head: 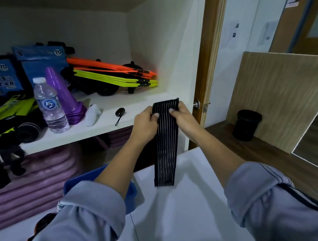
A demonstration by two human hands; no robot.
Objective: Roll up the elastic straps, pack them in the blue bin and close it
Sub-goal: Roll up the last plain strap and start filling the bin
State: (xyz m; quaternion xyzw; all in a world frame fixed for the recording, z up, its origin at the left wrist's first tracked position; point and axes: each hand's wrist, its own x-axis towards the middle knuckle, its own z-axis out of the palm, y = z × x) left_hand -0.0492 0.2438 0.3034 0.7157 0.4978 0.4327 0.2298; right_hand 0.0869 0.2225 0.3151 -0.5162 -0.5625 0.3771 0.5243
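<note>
Left hand [144,123] and right hand [183,117] pinch strap [167,138] top, right of bottle [49,106] labelled "K2"; packs [39,61] behind bottle read "70", "STAR".

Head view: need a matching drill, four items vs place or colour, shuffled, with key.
1 strap
2 cone
3 bottle
4 bin

A purple, on shelf
B blue, below the shelf
C held by left hand and right hand
D clear, white cap

Pairs: 1-C, 2-A, 3-D, 4-B
</note>
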